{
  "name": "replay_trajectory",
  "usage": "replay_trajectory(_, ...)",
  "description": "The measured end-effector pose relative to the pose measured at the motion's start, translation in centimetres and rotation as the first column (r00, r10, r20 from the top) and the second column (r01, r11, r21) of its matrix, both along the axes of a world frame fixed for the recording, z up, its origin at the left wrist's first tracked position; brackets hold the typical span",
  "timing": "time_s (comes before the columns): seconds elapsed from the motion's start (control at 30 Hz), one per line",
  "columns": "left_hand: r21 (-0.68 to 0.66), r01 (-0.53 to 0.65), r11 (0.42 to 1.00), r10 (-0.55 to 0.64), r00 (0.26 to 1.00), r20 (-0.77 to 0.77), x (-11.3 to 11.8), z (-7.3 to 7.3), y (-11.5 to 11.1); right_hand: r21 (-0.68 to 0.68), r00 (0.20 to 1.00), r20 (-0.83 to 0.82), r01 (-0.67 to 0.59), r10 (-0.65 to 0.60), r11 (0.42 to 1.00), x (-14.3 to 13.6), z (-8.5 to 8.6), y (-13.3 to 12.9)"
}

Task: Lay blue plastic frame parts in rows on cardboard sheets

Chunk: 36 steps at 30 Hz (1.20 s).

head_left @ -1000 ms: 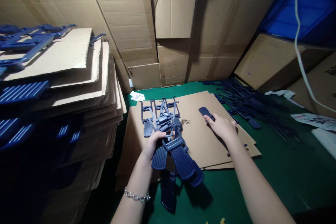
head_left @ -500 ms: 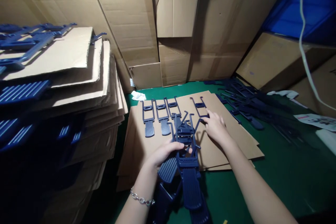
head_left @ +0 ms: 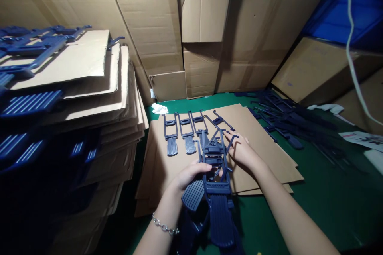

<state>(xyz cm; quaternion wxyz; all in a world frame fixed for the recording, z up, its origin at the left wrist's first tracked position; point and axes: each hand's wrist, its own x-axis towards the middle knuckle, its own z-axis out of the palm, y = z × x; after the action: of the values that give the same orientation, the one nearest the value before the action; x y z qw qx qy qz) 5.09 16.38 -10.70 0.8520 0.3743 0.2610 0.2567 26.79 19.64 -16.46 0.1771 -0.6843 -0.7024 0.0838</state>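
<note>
Navy brackets (head_left: 220, 219) are clasped by the left hand (head_left: 190, 173); the right hand (head_left: 243, 152) is partly hidden, its grip unclear.

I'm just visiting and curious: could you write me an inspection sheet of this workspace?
Surface: green tabletop with layered cardboard sheets.
Parts: three blue parts in a row on the cardboard; a fourth part, slanted, to their right.
Left hand: grips a bunch of similar parts.
Right hand: at the fourth part; its fingers are partly hidden.
Clutter: white scrap behind the sheets; loose pile of dark parts at right.
Cables: pale cord hanging at upper right.
Surroundings: cardboard panels behind; cardboard stack with more blue pieces at left.
</note>
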Motion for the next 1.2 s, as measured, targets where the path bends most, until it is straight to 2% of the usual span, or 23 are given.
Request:
replay_trajectory(0.17,-0.042,-0.099,0.994,0.099,0.995,-0.01,-0.5,0.0,0.3,0.021,0.97,-0.153,-0.186,0.187,0.982,-1.1,0.9,0.0)
replay_trajectory(0.27,-0.049,-0.168,0.985,0.168,0.986,-0.013,-0.5,-0.2,0.6,0.05,0.958,-0.18,-0.216,0.222,0.975,-1.7,0.8,0.2)
replay_trajectory(0.43,-0.032,-0.217,0.976,0.216,0.976,-0.017,-0.3,-0.7,1.2,0.071,0.934,-0.247,-0.247,0.257,0.966,-1.9,0.1,0.4)
replay_trajectory(0.67,-0.194,-0.387,0.902,0.389,0.921,-0.027,-0.1,-0.7,1.3,0.066,0.936,-0.275,-0.209,0.219,0.976,-2.0,-0.2,0.5)
replay_trajectory(0.73,-0.22,-0.408,0.886,0.413,0.91,-0.023,0.0,-0.7,1.3,0.149,0.92,-0.345,-0.139,0.183,0.979,-2.3,0.5,0.2)
replay_trajectory(0.8,-0.232,-0.432,0.871,0.438,0.898,-0.029,0.0,-0.7,1.3,0.187,0.854,-0.502,-0.05,0.139,0.981,-2.6,1.8,-0.4)
replay_trajectory(0.87,-0.231,-0.456,0.859,0.46,0.887,-0.04,0.0,-0.8,1.4,0.093,0.741,-0.661,-0.074,0.117,0.993,-3.2,3.4,-1.4)
replay_trajectory(0.93,-0.211,-0.494,0.844,0.496,0.867,-0.043,0.0,-0.9,1.4,-0.019,0.688,-0.712,-0.22,0.141,0.975,-3.8,4.8,-2.5)
replay_trajectory(1.0,-0.19,-0.525,0.83,0.529,0.848,-0.029,0.1,-1.1,1.5,-0.042,0.724,-0.651,-0.334,0.227,0.942,-4.5,5.5,-3.4)
replay_trajectory(1.1,-0.168,-0.56,0.812,0.564,0.825,-0.022,0.1,-1.4,1.6,-0.047,0.796,-0.54,-0.351,0.272,0.935,-5.0,5.3,-3.8)
replay_trajectory(1.2,-0.132,-0.548,0.826,0.551,0.834,-0.016,0.0,-1.8,1.8,-0.09,0.783,-0.567,-0.366,0.254,0.926,-4.6,4.7,-3.3)
